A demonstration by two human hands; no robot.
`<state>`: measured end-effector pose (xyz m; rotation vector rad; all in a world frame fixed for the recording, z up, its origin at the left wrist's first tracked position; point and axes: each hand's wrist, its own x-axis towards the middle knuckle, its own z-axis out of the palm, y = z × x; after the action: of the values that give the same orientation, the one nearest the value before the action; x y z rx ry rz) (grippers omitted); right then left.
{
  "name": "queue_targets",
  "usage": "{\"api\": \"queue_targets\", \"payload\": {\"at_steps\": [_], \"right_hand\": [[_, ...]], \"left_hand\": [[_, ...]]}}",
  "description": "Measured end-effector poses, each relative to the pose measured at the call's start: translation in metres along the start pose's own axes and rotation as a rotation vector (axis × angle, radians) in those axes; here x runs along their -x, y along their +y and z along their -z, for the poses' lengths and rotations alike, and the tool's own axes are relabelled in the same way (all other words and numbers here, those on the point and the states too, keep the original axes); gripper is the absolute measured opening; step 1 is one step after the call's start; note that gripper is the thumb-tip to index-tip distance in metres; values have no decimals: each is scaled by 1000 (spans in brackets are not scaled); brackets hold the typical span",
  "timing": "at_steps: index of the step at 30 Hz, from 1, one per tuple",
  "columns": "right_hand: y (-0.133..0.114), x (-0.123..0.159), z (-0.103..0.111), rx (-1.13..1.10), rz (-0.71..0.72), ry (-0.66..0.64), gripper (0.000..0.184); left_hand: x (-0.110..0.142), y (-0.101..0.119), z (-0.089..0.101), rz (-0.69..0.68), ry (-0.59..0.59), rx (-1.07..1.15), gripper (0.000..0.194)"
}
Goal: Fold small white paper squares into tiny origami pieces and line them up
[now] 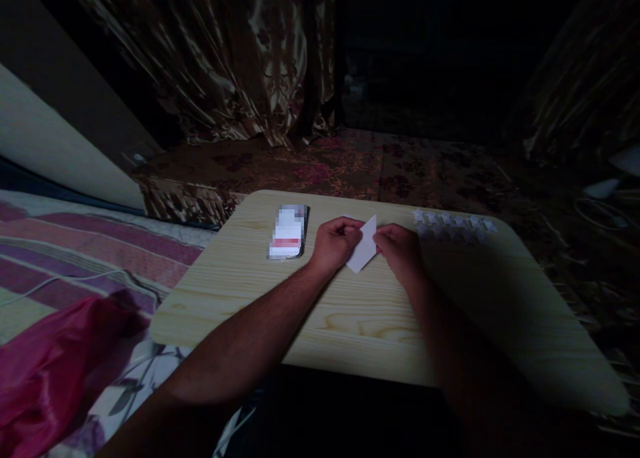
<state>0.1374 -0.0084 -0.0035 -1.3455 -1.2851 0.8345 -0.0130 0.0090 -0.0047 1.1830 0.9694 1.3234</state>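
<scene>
A white sheet of folded paper (pixel 363 250) is held between both hands, just over the wooden table. My left hand (pixel 334 243) pinches its left side, thumb on top. On the other side, my right hand (pixel 399 246) grips the paper's right edge between thumb and fingers. The paper stands tilted, one corner pointing up and away. To the left of my left hand lies a phone (pixel 287 231) with a lit, blurred screen. Several small folded paper pieces (pixel 453 219) sit in two rows beyond my right hand, the nearer row in shadow.
The light wooden table (pixel 225 298) has rounded corners. At left is a bed with a striped cover (pixel 90 251), a pink cloth (pixel 65 365) and a white cable (pixel 60 279). Patterned curtains (pixel 280 58) hang behind the table. The right side is dark.
</scene>
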Motion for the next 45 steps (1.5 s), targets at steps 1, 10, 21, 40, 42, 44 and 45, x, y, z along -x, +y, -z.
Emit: {"api": "queue_targets", "payload": {"at_steps": [1, 10, 21, 40, 42, 44, 45], "right_hand": [[0, 0, 0, -5, -4, 4, 13], [-1, 0, 1, 13, -12, 24, 14], [0, -1, 3, 26, -4, 46, 17], [-4, -2, 3, -5, -35, 88, 17], [-4, -2, 3, 5, -11, 88, 14], [-4, -3, 4, 0, 8, 78, 13], [-4, -3, 4, -16, 9, 88, 13]], "left_hand": [[0, 0, 0, 2, -6, 0, 21], [2, 1, -1, 8, -43, 12, 21], [2, -1, -1, 11, -63, -7, 22], [3, 0, -2, 42, -90, -56, 22], [3, 1, -2, 63, -99, -66, 22], [4, 1, -3, 71, -99, -69, 23], [4, 1, -3, 69, -102, -72, 23]]}}
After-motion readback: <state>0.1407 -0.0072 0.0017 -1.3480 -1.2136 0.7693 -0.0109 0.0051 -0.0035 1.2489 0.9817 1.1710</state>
